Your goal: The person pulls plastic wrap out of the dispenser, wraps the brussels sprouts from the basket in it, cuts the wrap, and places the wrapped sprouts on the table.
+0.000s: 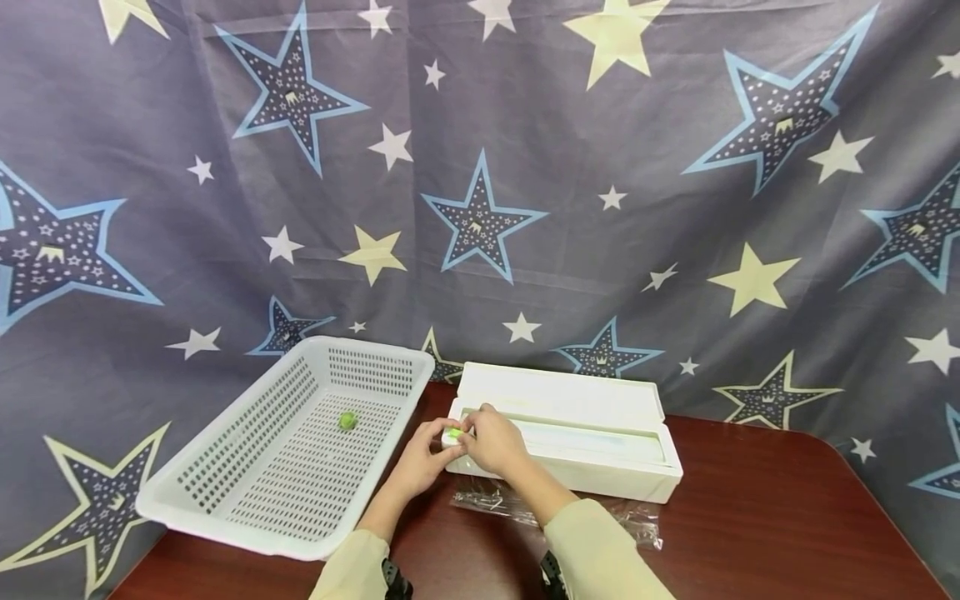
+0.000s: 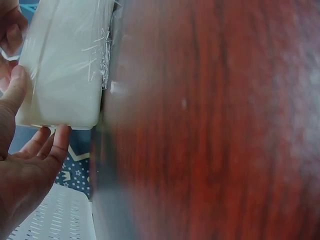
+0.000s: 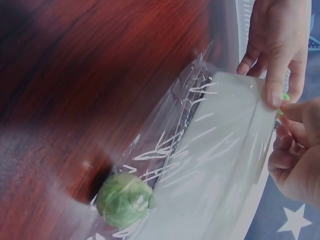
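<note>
A long white cling film dispenser box (image 1: 570, 475) lies on the table with its lid (image 1: 558, 396) raised. My left hand (image 1: 420, 458) holds the box's left end, thumb (image 3: 274, 90) on the top edge and fingers (image 2: 60, 142) against the end face. Beside that thumb, my right hand (image 1: 495, 442) pinches a small bright green slider (image 1: 455, 433) at the same end. Clear film (image 1: 487, 500) hangs from the box's front onto the table. A Brussels sprout (image 3: 125, 200) sits by the front of the box among the film; my right forearm hides it in the head view.
To the left stands a white perforated basket (image 1: 262, 546) with another Brussels sprout (image 1: 347, 421) inside. Behind the table hangs a grey curtain (image 1: 510, 108) with stars. The brown table (image 1: 780, 517) extends to the right of the box.
</note>
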Motion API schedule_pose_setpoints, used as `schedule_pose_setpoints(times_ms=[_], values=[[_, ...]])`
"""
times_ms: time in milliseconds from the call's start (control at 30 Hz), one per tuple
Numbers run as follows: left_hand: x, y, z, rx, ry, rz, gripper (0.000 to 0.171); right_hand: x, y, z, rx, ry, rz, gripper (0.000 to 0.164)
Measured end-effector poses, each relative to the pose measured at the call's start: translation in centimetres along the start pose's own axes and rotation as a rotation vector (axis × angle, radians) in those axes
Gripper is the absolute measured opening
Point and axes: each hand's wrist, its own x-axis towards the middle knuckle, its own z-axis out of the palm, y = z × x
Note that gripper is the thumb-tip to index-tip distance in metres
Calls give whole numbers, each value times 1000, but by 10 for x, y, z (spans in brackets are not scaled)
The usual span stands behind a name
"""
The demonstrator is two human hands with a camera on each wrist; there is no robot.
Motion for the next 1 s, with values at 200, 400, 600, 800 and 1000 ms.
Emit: schedule_pose_setpoints(times_ms=[200,400,600,800,1000], values=[[0,2,1,-5,-7,-26,28,-1,5,-4,12,-32,-25,9],[1,1,1,4,-7,-29,28,-2,7,-7,18,-49,-46,9],[2,2,0,12,-10,-25,29,-3,10,-7,23,-34,-77,10],[1,3,-1,20,-4,-21,29,0,20,0,1,-6,-123,13],[0,5,0,21,-3,-26,28,-3,14,-6,-25,-38,-83,10]])
